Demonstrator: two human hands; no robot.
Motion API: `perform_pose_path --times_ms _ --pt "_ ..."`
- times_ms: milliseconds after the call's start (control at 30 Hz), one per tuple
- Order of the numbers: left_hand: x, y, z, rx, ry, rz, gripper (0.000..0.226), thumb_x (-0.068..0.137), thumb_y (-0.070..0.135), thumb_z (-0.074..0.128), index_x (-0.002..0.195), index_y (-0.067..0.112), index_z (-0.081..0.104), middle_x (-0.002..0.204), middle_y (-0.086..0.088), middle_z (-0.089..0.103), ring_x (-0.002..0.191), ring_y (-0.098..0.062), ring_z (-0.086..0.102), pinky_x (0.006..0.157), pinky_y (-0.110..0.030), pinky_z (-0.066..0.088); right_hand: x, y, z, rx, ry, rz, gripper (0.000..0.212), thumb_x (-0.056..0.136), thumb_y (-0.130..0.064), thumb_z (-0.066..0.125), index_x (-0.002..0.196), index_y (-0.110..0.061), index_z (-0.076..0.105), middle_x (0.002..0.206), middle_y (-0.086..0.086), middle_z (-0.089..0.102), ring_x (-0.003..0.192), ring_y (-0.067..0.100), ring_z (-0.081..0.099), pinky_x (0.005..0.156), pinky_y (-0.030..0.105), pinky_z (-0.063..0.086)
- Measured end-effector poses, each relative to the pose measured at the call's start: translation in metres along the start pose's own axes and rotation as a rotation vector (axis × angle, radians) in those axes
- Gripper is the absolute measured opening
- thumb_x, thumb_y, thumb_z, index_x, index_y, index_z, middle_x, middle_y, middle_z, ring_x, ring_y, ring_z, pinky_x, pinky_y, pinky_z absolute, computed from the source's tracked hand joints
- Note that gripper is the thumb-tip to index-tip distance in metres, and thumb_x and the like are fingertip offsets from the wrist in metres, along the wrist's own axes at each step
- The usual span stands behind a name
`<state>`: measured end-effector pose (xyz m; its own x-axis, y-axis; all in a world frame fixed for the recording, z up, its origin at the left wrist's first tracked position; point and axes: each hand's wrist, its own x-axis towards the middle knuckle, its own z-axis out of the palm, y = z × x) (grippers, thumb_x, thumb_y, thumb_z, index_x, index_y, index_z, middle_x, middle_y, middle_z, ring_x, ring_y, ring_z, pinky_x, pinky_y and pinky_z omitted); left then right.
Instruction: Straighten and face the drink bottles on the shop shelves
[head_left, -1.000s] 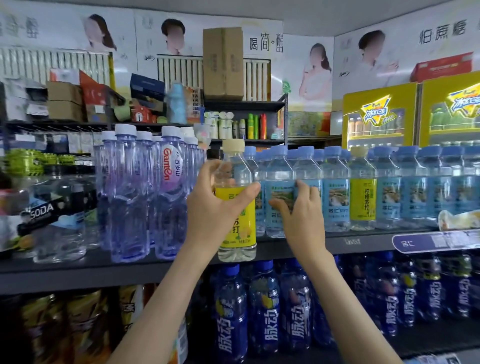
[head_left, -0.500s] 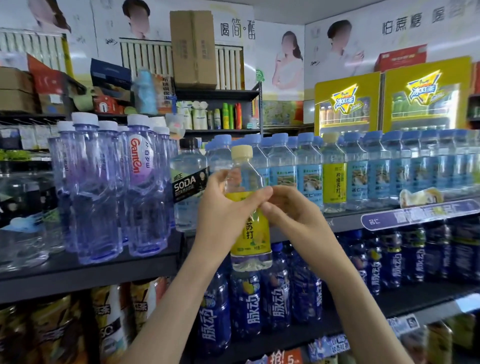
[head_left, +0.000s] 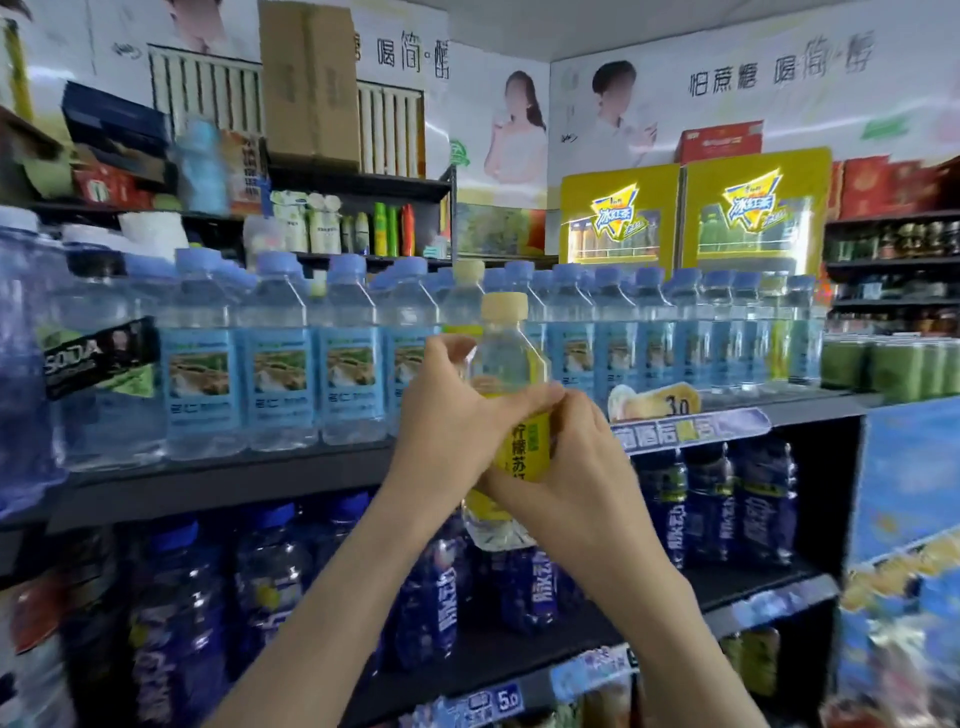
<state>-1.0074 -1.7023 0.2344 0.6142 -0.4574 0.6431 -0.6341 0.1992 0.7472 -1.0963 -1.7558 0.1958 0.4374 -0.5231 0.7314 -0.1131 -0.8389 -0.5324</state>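
Head view, bottle: you hold the yellow-label bottle (head_left: 511, 374) upright in the air, off the shelf (head_left: 234, 483), in front of the blue-label water row (head_left: 280, 374).
Head view, left hand (head_left: 447, 421): your fingers curl round the bottle's clear shoulder.
Head view, right hand (head_left: 582, 467): your fingers wrap the label from the right, gripping it.
Step in hand: likely re-homing a stray, with the bottle lifted but not placed.
Next move: probably stand it by the other yellow-capped bottle (head_left: 467, 273) just behind. Turn the label outward and ease it in without knocking its neighbours.
Gap there: hidden by your hands, so I cannot tell.
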Motion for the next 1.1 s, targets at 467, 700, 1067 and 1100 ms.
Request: perform_pose_path --times_ms 467,700,1067,1100 --pt "0.008 0.046 0.207 -0.112 -0.222 0.15 0.056 0.075 0.055 0.061 0.127 0.037 0.048 0.126 0.022 0.052 0.113 0.006 0.05 0.092 -0.01 0.043 0.051 0.166 -0.13 0.1 0.254 0.171 0.055 0.068 -0.053 0.064 0.111 -0.019 0.055 0.099 -0.005 0.061 0.085 0.01 0.057 0.067 0.023 0.041" --pt "0.028 0.035 0.302 -0.003 -0.15 0.281 0.032 0.094 0.035 0.052 0.121 0.019 0.057 0.105 0.013 0.062 0.074 0.021 0.052 0.063 0.001 0.04 0.082 0.256 -0.2 0.049 0.434 0.23 0.03 0.078 -0.045 0.073 0.093 -0.026 0.056 0.084 -0.007 0.061 0.071 0.001 0.055 0.053 0.011 0.04" --pt "0.08 0.035 0.495 0.59 0.12 0.407 0.053 0.077 0.02 0.075 0.122 -0.003 0.056 0.112 -0.015 0.064 0.1 -0.03 0.061 0.081 -0.033 0.052 0.133 0.39 -0.303 0.143 0.517 0.157 0.036 0.076 -0.039 0.076 0.1 -0.02 0.057 0.082 -0.012 0.061 0.07 -0.002 0.057 0.054 0.014 0.04" --pt "0.09 0.034 0.514 0.679 0.172 0.395 0.057 0.073 0.023 0.078 0.12 -0.004 0.058 0.11 -0.015 0.066 0.096 -0.031 0.062 0.078 -0.034 0.053 0.138 0.404 -0.312 0.15 0.499 0.152 0.036 0.076 -0.038 0.077 0.1 -0.02 0.057 0.082 -0.013 0.06 0.069 -0.004 0.056 0.053 0.011 0.04"
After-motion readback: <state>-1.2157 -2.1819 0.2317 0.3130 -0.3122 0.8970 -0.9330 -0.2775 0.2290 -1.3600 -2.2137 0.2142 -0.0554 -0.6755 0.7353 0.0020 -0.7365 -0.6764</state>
